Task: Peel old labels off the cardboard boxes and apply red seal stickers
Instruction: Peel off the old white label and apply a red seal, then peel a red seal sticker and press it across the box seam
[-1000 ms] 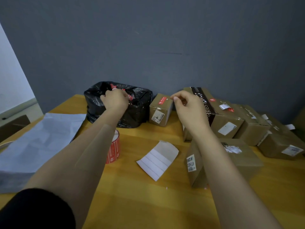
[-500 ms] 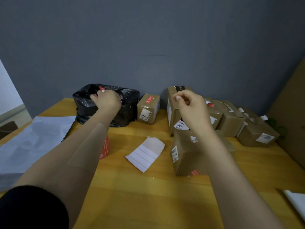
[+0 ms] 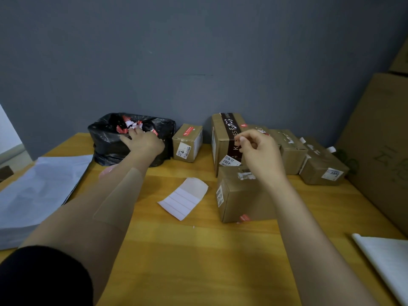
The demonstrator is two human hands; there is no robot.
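Near box (image 3: 242,202): torn white label scraps on top. Left hand (image 3: 144,143) splayed on bag (image 3: 108,146); right hand (image 3: 259,152) curled, hold unclear.

Yellow wood grain on the table (image 3: 198,261). Grey-blue on the wall (image 3: 198,51). Glossy black on the bin bag (image 3: 106,142), red and white on the scraps (image 3: 129,125) inside. Brown on the small box (image 3: 194,142), with a red sticker (image 3: 188,131) and a white label (image 3: 183,151) with black print. Dark band (image 3: 230,131) with white lettering across the brown tall box (image 3: 223,138). White with faint lines on the backing sheet (image 3: 183,198).
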